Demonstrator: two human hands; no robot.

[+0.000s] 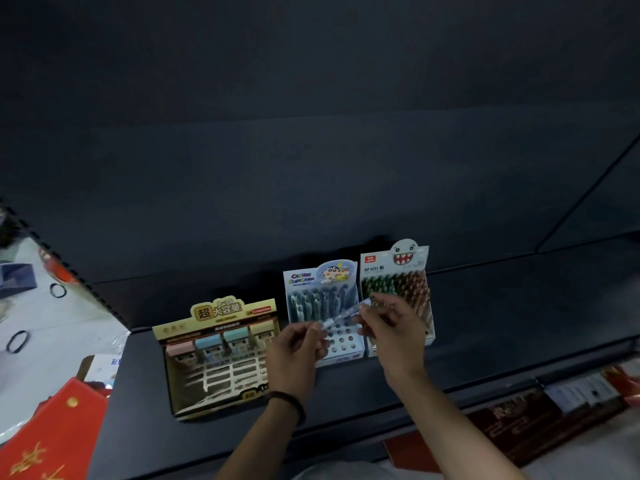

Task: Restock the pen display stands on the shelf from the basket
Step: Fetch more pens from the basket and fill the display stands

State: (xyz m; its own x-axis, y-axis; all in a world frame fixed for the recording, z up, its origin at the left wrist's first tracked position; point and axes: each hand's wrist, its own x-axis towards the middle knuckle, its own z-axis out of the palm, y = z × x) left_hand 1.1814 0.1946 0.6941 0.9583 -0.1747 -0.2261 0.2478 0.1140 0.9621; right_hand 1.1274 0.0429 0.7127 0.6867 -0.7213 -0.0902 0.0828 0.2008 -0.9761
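Left hand [298, 344] and right hand [391, 327] each pinch one end of a pale pen [343, 315], slanted just above the blue stand [311, 299] on the shelf [502, 306], front holes [341, 341] empty: best tip it upright and seat it squarely in one free hole, sparing neighbours.

Shop, stationery kind. Long dark shelf [485, 358], dark wall behind. Card stands sit side by side on it, like goods for sale. Blue cartoon stand [318, 277] has pens [322, 299] stuck in holes. Ghost-face stand [394, 268] is packed full of pens. Gold box [214, 313] holds small pastel packs in rows. Printed name cards on top of each. More packed goods [512, 424] on lower shelf. Red box [52, 441] at left.
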